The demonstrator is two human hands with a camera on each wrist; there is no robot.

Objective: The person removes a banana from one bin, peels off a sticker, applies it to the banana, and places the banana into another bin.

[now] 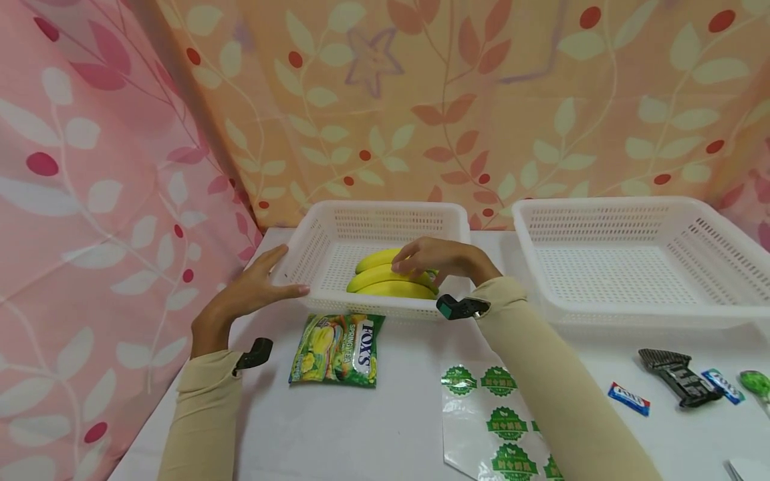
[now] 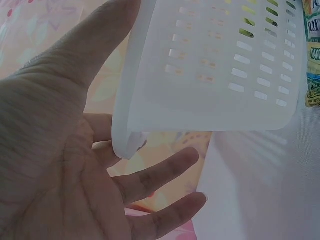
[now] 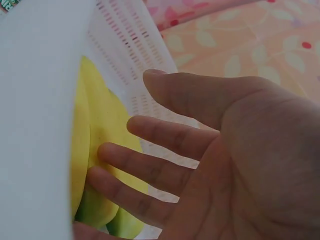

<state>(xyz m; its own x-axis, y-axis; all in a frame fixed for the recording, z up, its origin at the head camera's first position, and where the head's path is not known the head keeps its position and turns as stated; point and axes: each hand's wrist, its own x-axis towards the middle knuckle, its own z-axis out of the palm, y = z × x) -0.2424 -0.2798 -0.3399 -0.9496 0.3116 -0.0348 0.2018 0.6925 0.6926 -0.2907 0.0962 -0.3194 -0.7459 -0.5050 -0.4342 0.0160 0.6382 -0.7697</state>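
A white plastic basket (image 1: 385, 307) holds a bunch of yellow bananas (image 1: 385, 274), lying near its front right. Over the bananas is my right hand (image 1: 434, 257), its fingers loosely extended. In the right wrist view, the fingertips reach the yellow peel (image 3: 112, 135), though whether they press on it I cannot tell. My left hand (image 1: 255, 284) is spread at the basket's front left corner, thumb near the front rim and fingers along the left side. The left wrist view shows the rim (image 2: 122, 135) between thumb and fingers, with two lower fingers stretched out free.
A green FOX'S candy bag (image 1: 337, 350) lies before the basket. Another white basket (image 1: 625, 310) stands at right. A green sticker sheet (image 1: 469, 427) lies under the right forearm. Small wrapped sweets (image 1: 629, 399) and a black packet (image 1: 686, 382) are at right. Patterned cloth (image 1: 385, 133) hangs behind.
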